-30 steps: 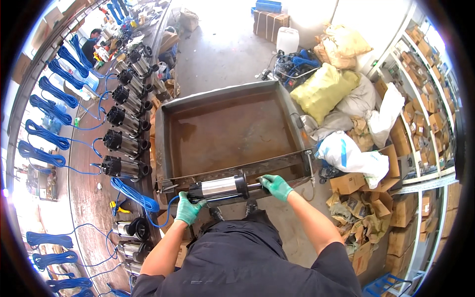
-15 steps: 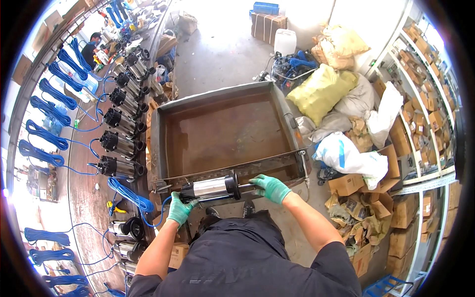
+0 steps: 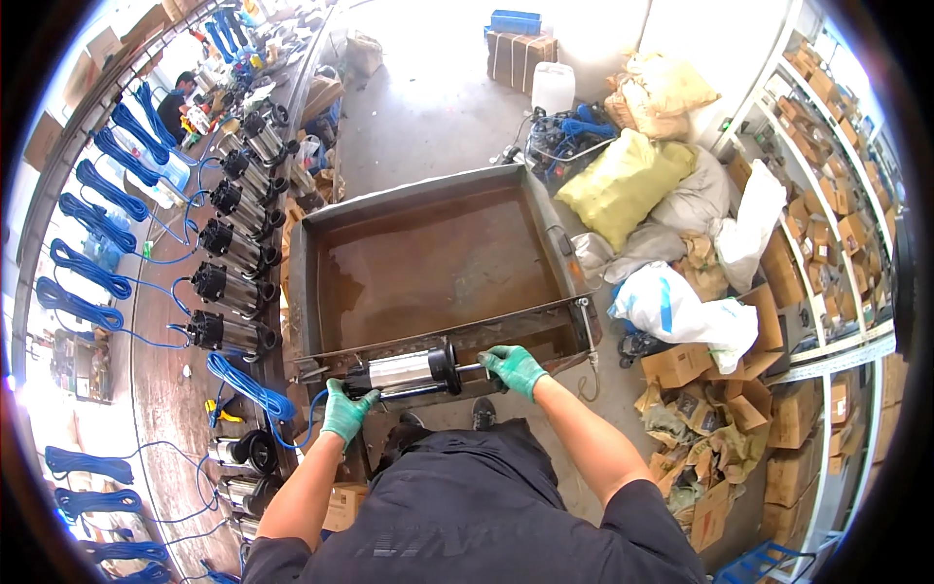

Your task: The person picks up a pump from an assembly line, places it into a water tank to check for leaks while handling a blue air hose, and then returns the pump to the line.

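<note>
A submersible pump [image 3: 401, 371] with a shiny steel barrel and black ends lies level over the near edge of a metal tank [image 3: 303, 282] of brownish water. My left hand [image 3: 344, 413], in a green glove, is closed round the pump's left end, where a blue cable [image 3: 312, 420] leads off. In its green glove, my right hand [image 3: 514, 370] is closed on a thin metal rod [image 3: 472, 368] that sticks out of the pump's right end. The rod's far end is hidden by the fingers.
On the workbench [image 3: 156, 389] to my left stand several similar pumps [image 3: 222, 332] with coiled blue cables [image 3: 78, 305]. Yellow pliers [image 3: 224, 414] lie there. Sacks [image 3: 623, 185] and cardboard boxes [image 3: 678, 365] crowd the right, before a shelf rack [image 3: 839, 355]. A person [image 3: 175, 102] is far left.
My hands and the pump have shifted slightly left, along with a small shift of the whole view. Both hands keep their hold.
</note>
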`<action>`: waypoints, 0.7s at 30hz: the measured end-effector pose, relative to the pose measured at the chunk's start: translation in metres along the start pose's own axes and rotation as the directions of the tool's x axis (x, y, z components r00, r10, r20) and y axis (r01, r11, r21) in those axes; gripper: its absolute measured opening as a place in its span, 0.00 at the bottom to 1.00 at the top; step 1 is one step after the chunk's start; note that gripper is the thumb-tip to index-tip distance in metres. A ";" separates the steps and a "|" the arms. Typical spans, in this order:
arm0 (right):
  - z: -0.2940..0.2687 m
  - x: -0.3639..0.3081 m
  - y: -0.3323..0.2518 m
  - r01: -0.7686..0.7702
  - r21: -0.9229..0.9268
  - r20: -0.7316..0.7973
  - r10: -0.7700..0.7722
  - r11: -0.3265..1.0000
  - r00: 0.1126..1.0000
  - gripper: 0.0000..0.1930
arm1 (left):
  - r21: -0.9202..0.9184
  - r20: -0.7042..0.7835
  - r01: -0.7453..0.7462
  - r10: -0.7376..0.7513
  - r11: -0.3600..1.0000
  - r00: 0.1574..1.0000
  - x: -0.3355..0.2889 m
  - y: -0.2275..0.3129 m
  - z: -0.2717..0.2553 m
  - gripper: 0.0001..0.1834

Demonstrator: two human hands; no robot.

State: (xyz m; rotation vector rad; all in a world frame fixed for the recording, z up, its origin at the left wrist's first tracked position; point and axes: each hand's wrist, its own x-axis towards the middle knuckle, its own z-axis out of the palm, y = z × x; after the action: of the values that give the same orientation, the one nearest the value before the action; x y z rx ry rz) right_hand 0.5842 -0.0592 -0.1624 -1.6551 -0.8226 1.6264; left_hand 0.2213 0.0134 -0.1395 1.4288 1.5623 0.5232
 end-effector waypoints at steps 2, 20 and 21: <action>0.004 -0.006 -0.009 -0.030 0.052 -0.011 0.031 0.998 0.999 0.18 | -0.065 -0.011 0.012 -0.013 0.998 1.000 -0.001 -0.003 0.003 0.34; -0.121 -0.056 0.137 -0.250 -0.043 -0.745 0.136 0.967 0.653 0.37 | 0.057 0.014 -0.007 0.006 0.998 1.000 0.004 -0.016 0.001 0.38; -0.122 -0.052 0.125 -0.225 -0.101 -0.744 0.077 0.969 0.663 0.39 | 0.056 0.024 0.001 -0.003 0.998 1.000 0.005 -0.019 0.000 0.38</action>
State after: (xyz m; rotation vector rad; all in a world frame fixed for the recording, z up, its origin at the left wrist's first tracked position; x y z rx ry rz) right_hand 0.7031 -0.1775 -0.2340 -2.3206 -0.4119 0.8133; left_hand 0.2116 0.0133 -0.1560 1.4701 1.5699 0.4629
